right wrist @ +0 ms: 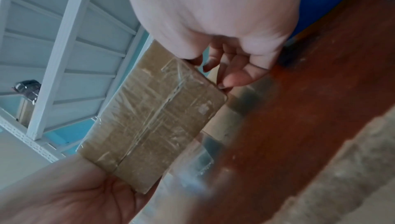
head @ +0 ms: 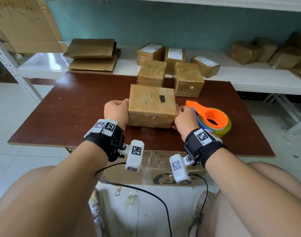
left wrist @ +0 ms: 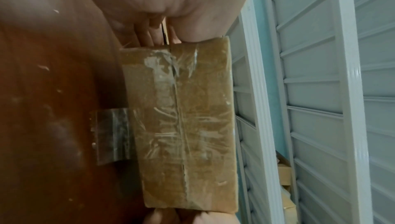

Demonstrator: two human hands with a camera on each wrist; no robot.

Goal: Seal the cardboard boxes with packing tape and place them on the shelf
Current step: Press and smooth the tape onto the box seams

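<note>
A brown cardboard box [head: 151,105], wrapped in clear packing tape with a dark patch on top, is at the middle of the red-brown table [head: 69,108]. My left hand [head: 116,111] grips its left side, thumb at the top edge. My right hand [head: 185,117] grips the right side with curled fingers. The left wrist view shows the box's taped side [left wrist: 181,117] with a loose tape flap [left wrist: 113,136] sticking out towards the table. In the right wrist view the box [right wrist: 149,122] spans between both palms. An orange tape dispenser [head: 214,118] with its roll lies just right of my right hand.
Two taped boxes [head: 151,76] [head: 189,79] stand at the table's far edge. Behind them the low white shelf [head: 249,77] holds labelled boxes [head: 173,55], flattened cardboard [head: 93,55] and wrapped parcels [head: 266,52]. A large carton [head: 155,168] sits under the table's near edge.
</note>
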